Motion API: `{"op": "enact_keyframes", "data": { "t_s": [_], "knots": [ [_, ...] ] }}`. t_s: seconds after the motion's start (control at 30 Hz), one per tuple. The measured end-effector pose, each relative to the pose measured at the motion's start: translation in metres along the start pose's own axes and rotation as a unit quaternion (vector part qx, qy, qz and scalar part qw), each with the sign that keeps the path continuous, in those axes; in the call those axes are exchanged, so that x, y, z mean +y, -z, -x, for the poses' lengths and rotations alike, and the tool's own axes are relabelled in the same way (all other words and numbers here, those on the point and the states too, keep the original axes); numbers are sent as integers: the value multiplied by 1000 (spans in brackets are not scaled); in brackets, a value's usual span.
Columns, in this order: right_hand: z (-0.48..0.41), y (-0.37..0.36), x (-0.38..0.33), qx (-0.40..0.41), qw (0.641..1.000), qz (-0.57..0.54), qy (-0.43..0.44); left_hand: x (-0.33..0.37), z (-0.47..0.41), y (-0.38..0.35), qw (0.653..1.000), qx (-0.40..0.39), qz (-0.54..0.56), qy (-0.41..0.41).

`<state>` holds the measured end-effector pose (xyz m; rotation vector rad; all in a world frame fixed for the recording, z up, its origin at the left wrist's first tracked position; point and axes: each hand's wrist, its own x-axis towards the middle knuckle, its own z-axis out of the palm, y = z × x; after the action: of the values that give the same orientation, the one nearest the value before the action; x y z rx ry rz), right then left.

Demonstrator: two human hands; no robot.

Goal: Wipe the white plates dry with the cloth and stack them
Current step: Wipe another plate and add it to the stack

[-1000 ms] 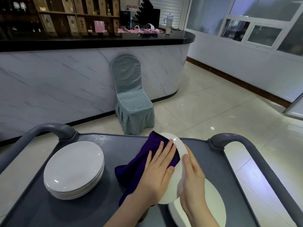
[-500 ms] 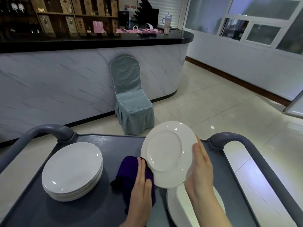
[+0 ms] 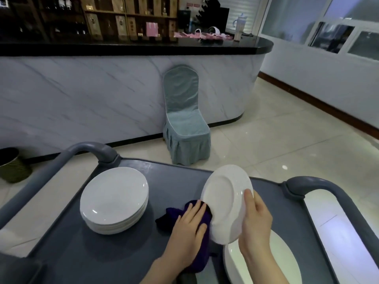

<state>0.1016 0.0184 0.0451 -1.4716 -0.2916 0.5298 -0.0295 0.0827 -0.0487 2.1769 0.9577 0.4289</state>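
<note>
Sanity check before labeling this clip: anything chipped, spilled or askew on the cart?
Nothing stands out. The plate stack sits even; held plate in the right hand looks unchipped; left hand rests on the purple cloth; no spill on the cart.

Dim, bluish indoor light, with wide-angle bending at the edges.

Daylight comes from the windows (image 3: pixel 338 37) at 2 o'clock and washes the floor (image 3: pixel 276 140) pale, with small bright reflections at 3 o'clock. The shelves (image 3: pixel 102 17) at 11 o'clock sink almost to black. The plate stack (image 3: pixel 114 199) at 8 o'clock carries small glints and casts a soft shadow on the cart top (image 3: pixel 174 185) round its near side. The tilted plate (image 3: pixel 225 199) at 5 o'clock shows a thin streak of glare. The cloth (image 3: pixel 170 216) at 6 o'clock is a dark mass with no visible weave. The counter (image 3: pixel 143 48) at 12 o'clock bows. The whole frame is slightly soft.
</note>
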Motion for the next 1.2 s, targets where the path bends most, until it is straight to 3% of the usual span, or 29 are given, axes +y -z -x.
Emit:
{"op": "enact_keyframes", "data": {
  "t_s": [0.07, 0.13, 0.27, 0.37, 0.43, 0.5, 0.53, 0.6, 0.67, 0.77, 0.83, 0.93, 1.07, 1.2],
  "knots": [
    [4, -4, 0, -34, 995, 66, 70, -17, 3, 14, 997, 13, 30, 65],
    [13, -14, 1, -92, 982, 118, 115, -25, 8, 36, 980, 71, 140, 122],
    [35, -35, 10, -231, 937, 194, 177, -16, 6, 87, 842, 135, 478, 210],
    [58, -50, 27, -332, 861, 289, 255, -13, 11, 113, 770, 185, 552, 260],
    [69, -60, 38, -366, 805, 336, 324, -24, 20, 121, 762, 221, 546, 271],
    [74, -72, 44, -396, 721, 395, 408, -40, 29, 128, 762, 244, 538, 267],
    [75, -80, 45, -418, 687, 417, 424, -47, 33, 131, 757, 256, 539, 267],
    [71, -97, 46, -475, 668, 439, 369, -62, 36, 139, 746, 270, 546, 270],
    [64, -107, 52, -477, 715, 432, 275, -76, 36, 148, 738, 282, 550, 272],
    [51, -119, 63, -299, 870, 357, 165, -104, 38, 158, 732, 296, 541, 290],
    [45, -131, 72, -250, 923, 292, 31, -121, 40, 164, 731, 293, 542, 293],
    [46, -153, 93, -236, 941, 243, -26, -139, 41, 169, 755, 296, 512, 284],
    [56, -179, 109, -241, 939, 243, -10, -160, 42, 174, 830, 326, 372, 257],
    [57, -202, 123, -246, 932, 264, -7, -190, 41, 174, 848, 338, 309, 266]
  ]
}}
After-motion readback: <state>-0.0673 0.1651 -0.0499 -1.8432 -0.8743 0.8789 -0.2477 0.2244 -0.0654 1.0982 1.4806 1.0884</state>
